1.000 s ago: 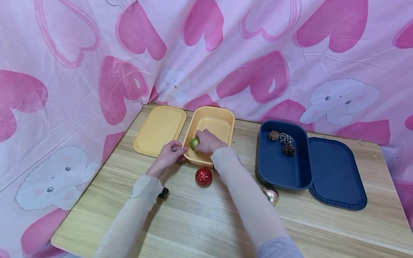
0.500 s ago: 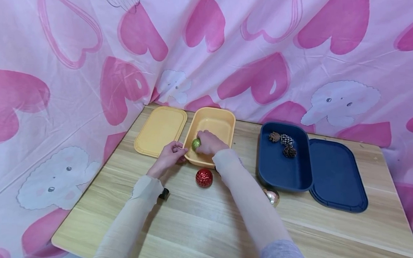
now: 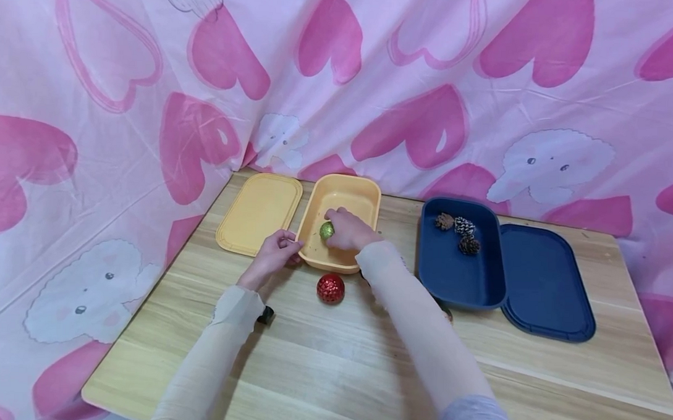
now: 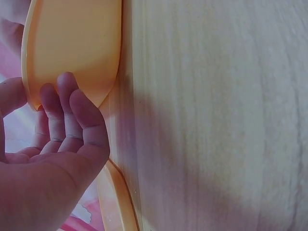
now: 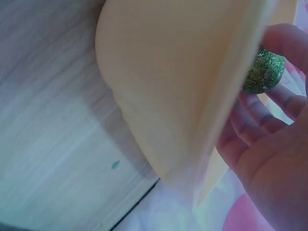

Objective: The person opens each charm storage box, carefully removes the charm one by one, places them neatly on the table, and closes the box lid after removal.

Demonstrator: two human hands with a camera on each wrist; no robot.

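My right hand (image 3: 352,230) is inside the yellow box (image 3: 343,184), holding a green glitter ball (image 3: 327,231) low over the floor of the box. In the right wrist view the ball (image 5: 264,70) sits between thumb and fingers, behind the near wall. My left hand (image 3: 276,252) pinches the box's near left corner. The left wrist view has its thumb at the rim and its fingers (image 4: 89,113) curled against the outer wall. A shiny red ball (image 3: 330,289) lies on the table just in front of the box.
A yellow lid (image 3: 260,213) lies left of the yellow box. At the right stands a navy box (image 3: 462,282) with several pine cones (image 3: 464,226), its navy lid (image 3: 548,282) beside it. A metallic ball (image 3: 446,311) is mostly hidden behind my right forearm. Pink curtains (image 3: 406,126) border the table.
My right hand has moved slightly right inside the yellow box, carrying the green ball along. My right forearm now covers most of the metallic ball. The left hand keeps its place.
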